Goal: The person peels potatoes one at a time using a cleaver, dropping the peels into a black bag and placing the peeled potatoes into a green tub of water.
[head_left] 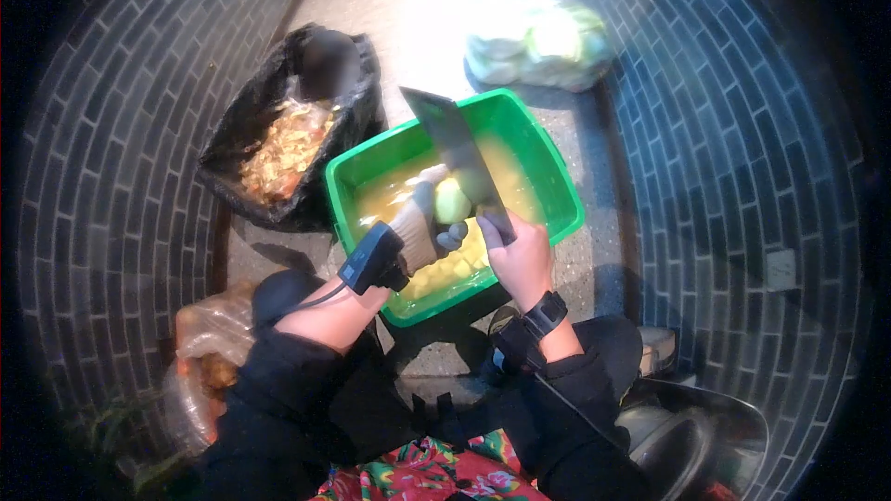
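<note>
Red floral cloth is lying nearest, at the bottom edge, with dark sleeves reaching forward on both sides of it. Ahead, a green tub is standing on the speckled floor and holding cloudy yellowish water, with pale yellow chunks gathering along its near side. Over the tub, the left hand, wearing a light glove with grey fingertips, is curling partly closed around a pale round vegetable. The right hand, bare, is closing firmly around the handle of a broad knife. Its dark blade is slanting up and to the left, passing just beside the vegetable; whether the two are touching, I cannot tell. A black device is sitting on the left wrist, and a black strap is circling the right.

Left of the tub, a black bag is gaping open and showing peelings. Nearer, on the same side, a clear bag is holding brownish-orange things. Beyond the tub, to the right, a pale green bundle is resting near the brick wall, partly washed out by glare.
</note>
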The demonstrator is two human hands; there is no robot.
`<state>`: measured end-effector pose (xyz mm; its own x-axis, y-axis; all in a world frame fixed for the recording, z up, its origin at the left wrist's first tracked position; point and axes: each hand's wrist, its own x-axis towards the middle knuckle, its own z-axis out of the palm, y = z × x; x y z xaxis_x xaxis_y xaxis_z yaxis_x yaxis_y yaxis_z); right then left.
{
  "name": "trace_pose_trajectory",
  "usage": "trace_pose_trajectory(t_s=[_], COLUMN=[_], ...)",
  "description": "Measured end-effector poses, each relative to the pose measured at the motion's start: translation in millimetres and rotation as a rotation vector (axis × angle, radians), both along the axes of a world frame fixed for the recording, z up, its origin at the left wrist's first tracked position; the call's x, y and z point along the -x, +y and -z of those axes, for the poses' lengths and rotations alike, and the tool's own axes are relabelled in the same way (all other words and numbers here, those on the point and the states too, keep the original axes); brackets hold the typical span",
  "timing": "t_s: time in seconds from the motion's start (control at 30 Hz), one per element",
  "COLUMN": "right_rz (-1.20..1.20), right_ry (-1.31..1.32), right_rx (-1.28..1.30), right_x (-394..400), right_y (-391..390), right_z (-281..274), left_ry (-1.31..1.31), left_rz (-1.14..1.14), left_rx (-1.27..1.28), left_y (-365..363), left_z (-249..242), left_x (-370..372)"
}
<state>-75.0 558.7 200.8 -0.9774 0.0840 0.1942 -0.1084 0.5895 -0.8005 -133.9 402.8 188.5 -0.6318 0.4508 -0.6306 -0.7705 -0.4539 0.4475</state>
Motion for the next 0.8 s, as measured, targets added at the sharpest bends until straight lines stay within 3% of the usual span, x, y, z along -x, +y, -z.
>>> trace_pose_trajectory(t_s=[0.17, 0.3, 0.37, 0.5, 0.57, 0.7, 0.8], right_rz=[0.071, 0.104, 0.127, 0.135, 0.201, 0.220, 0.194], right_ry=[-0.091, -0.087, -0.104, -0.233, -0.071, -0.190, -0.301], right_rx=[-0.065, -0.064, 0.097, -0.016, 0.175, 0.470, 0.330], right_x=[-3, -8, -10, -10, -8, 4, 9], right_y=[-9, -18, -21, -20, -23, -11, 6], right_z=[1, 1, -1, 3, 16, 12, 14], left_ry=[0.053, 0.074, 0.106, 0.204, 0.192, 0.263, 0.270], left_rz=[-0.162, -0.212, -0.243, -0.232, -0.283, -0.231, -0.121], left_rx=[0.195, 0.159, 0.203, 0.159, -0.019, -0.048, 0.027], left_y=[13, 17, 18, 14, 17, 17, 15], left_z=[13, 21, 22, 26, 28, 24, 26], left_x=[-1, -1, -1, -9, -8, -9, -4])
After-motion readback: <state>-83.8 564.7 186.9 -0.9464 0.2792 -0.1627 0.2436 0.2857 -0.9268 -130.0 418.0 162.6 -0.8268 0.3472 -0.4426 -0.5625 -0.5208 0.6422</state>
